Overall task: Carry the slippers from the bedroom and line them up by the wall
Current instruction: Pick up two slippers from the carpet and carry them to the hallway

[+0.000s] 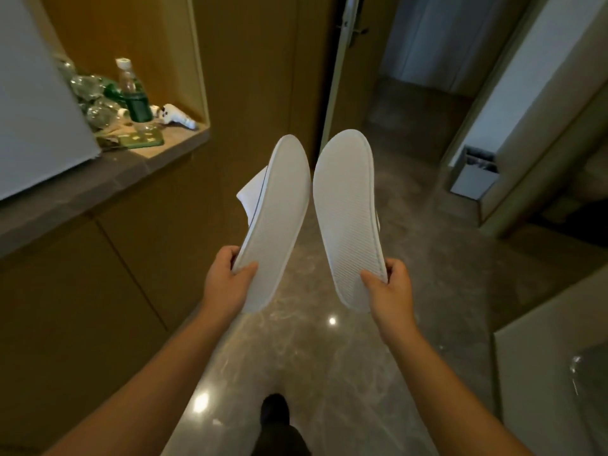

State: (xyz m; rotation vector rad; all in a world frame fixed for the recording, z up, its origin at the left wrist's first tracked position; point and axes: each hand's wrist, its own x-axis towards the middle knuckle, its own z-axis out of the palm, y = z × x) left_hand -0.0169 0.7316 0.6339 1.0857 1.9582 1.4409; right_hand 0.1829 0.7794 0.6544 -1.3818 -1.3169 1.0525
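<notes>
I hold two white slippers in front of me, soles facing up toward the camera and toes pointing away. My left hand (228, 281) grips the heel end of the left slipper (279, 209), whose fabric upper hangs out on its left side. My right hand (388, 287) grips the heel end of the right slipper (348, 212). The two toes nearly touch above the polished marble floor (329, 357).
A brown cabinet with a stone counter (108, 179) runs along the left, holding a green bottle (133, 93), crumpled plastic bottles and a white panel. A door (342, 60) stands ajar ahead. A grey bin (473, 174) sits by the right doorway. My dark shoe (274, 409) is below.
</notes>
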